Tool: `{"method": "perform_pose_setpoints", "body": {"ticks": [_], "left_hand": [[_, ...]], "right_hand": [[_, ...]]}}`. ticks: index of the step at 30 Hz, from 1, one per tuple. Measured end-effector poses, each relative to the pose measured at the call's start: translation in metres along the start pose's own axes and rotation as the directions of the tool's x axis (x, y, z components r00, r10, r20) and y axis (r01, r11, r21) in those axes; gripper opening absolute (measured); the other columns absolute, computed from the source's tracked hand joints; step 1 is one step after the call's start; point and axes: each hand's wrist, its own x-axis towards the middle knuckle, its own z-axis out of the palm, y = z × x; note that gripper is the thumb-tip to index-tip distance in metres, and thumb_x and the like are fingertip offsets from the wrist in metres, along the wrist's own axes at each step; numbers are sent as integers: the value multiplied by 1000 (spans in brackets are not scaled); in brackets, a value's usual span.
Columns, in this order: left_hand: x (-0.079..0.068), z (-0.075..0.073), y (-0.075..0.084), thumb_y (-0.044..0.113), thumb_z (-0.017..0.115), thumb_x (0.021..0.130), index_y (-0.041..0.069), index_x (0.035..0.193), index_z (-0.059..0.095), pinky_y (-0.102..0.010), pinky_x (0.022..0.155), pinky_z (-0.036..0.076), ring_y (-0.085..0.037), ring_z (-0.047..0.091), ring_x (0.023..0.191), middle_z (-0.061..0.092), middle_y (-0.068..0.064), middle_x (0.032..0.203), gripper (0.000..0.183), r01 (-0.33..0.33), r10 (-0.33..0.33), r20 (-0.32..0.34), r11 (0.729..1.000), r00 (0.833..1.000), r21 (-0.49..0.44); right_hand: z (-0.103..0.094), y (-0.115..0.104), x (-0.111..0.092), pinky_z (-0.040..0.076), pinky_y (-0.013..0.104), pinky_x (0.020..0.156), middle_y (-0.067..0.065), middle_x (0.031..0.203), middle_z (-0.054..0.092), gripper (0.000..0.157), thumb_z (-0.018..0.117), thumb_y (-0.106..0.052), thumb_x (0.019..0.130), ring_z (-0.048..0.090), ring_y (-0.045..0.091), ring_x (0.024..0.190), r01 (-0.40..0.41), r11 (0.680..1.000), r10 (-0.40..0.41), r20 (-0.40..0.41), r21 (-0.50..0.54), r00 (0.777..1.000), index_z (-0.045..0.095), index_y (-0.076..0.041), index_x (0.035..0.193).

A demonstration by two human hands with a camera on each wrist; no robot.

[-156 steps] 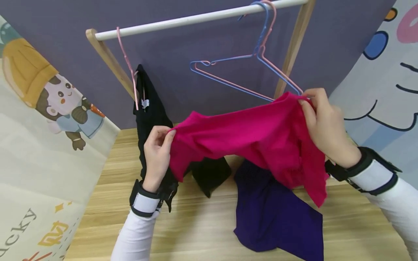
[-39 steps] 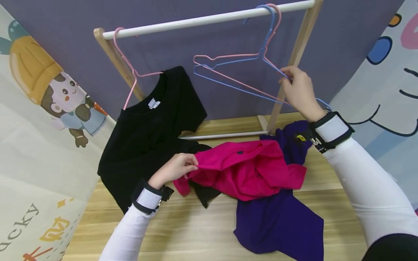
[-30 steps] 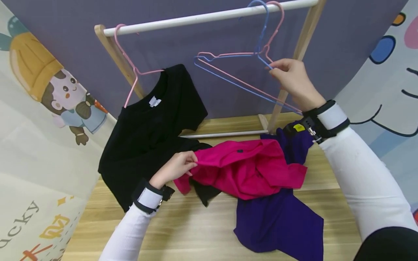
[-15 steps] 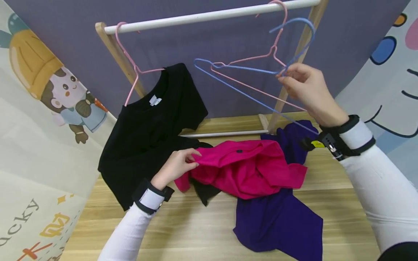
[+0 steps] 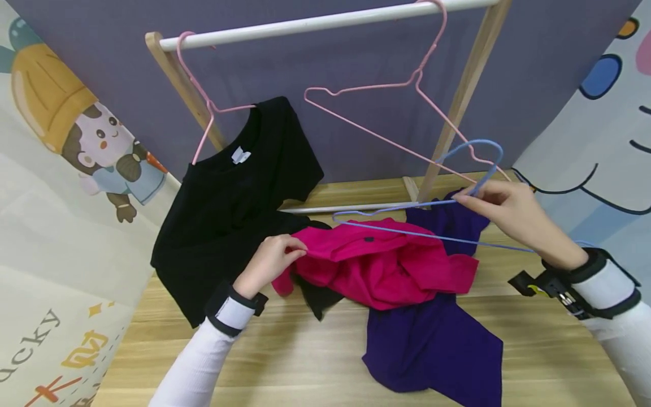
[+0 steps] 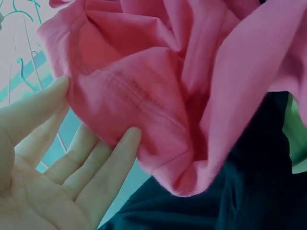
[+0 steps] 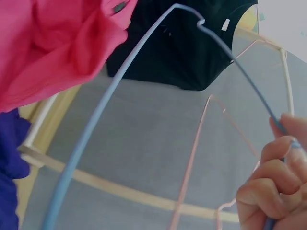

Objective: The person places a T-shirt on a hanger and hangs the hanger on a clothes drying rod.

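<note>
My right hand point(image 5: 521, 217) grips a blue clothes hanger point(image 5: 407, 230) just below its hook. The hanger is off the rail, with its lower bar passing in front of the pink shirt. In the right wrist view, curled fingers point(image 7: 261, 191) wrap the blue wire point(image 7: 96, 115). My left hand point(image 5: 272, 263) pinches the edge of the bright pink shirt point(image 5: 386, 265), which lies crumpled on the table. The left wrist view shows the thumb and fingertips at the edge of the pink cloth point(image 6: 144, 100). Beneath the pink shirt lies a dark purple garment point(image 5: 432, 350).
A black T-shirt point(image 5: 229, 209) hangs from a pink hanger point(image 5: 207, 104) at the rail's left end. A second pink hanger point(image 5: 366, 87) hangs bare on the white rail point(image 5: 315, 24) at right. Wooden posts point(image 5: 468, 85) support the rail above the wood-grain table point(image 5: 305, 362).
My right hand has lifted the blue hanger off the rail and brought it down and to the right, over the pink shirt. My left hand has stayed nearly still at the shirt's edge.
</note>
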Motion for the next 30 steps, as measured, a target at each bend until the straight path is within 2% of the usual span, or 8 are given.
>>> {"method": "perform_pose_setpoints", "body": {"ticks": [3, 5, 8, 12, 17, 23, 26, 30], "left_hand": [[-1, -2, -1, 11, 66, 77, 11, 83, 67, -36, 64, 49, -14, 55, 70, 65, -3, 78, 7, 22, -23, -30, 1000, 999, -22], [-2, -3, -1, 11, 65, 77, 11, 84, 67, -37, 66, 50, -15, 56, 72, 65, -5, 80, 7, 36, -38, -50, 998, 998, -46], [-2, -6, -1, 10, 64, 78, 11, 85, 66, -38, 69, 50, -16, 56, 75, 66, -6, 83, 7, 50, -56, -70, 995, 996, -81], [-1, -9, 2, 10, 64, 79, 11, 85, 66, -39, 68, 50, -15, 55, 74, 66, -5, 83, 7, 55, -63, -80, 993, 995, -102], [2, -11, 7, 12, 64, 79, 11, 86, 66, -38, 67, 50, -15, 55, 73, 66, -5, 84, 7, 58, -64, -71, 994, 995, -88], [4, -12, 13, 14, 64, 79, 13, 86, 66, -37, 65, 49, -14, 54, 72, 66, -4, 84, 7, 40, -46, -76, 997, 996, -69], [3, -11, 15, 15, 65, 78, 14, 85, 66, -35, 63, 48, -13, 53, 69, 65, -2, 81, 7, 20, -23, -73, 999, 997, -45], [3, -7, 17, 18, 69, 74, 14, 89, 65, -34, 57, 47, -13, 51, 65, 62, -1, 77, 16, -9, 8, -83, 1000, 997, -11]], "right_hand": [[-2, 8, -12, 27, 26, 42, -10, 53, 52, 8, 66, -19, 78, 36, 9, 48, -15, 1000, 15, -8, 2, 1000, 68, -14, 83], [-2, 12, -17, 24, 29, 39, -8, 48, 45, 3, 67, -14, 77, 30, 9, 44, 19, 1000, -19, -10, 18, 1000, 68, -13, 80], [1, 16, -24, 21, 28, 35, -8, 43, 36, 7, 68, -8, 74, 26, 8, 41, 76, 997, -75, -31, 32, 997, 68, -14, 77], [8, 18, -26, 20, 25, 33, -11, 45, 46, 16, 69, 0, 71, 24, 6, 39, 162, 986, -160, -44, 39, 986, 68, -14, 78], [20, 19, -25, 25, 21, 36, -10, 61, 61, 20, 68, 5, 68, 29, 3, 41, 283, 958, -280, -67, 53, 958, 68, -12, 79], [36, 14, -22, 35, 13, 47, -5, 70, 65, 19, 69, 5, 68, 44, 4, 51, 310, 944, -299, -107, 114, 948, 69, -10, 80], [42, 11, -19, 42, 9, 56, -9, 75, 66, 23, 67, 10, 67, 55, 6, 63, 304, 936, -293, -89, 174, 952, 68, -8, 82], [47, 11, -17, 44, 10, 58, -8, 76, 66, 22, 65, 10, 68, 57, 10, 68, 286, 932, -282, -51, 223, 958, 68, -6, 82]]}}
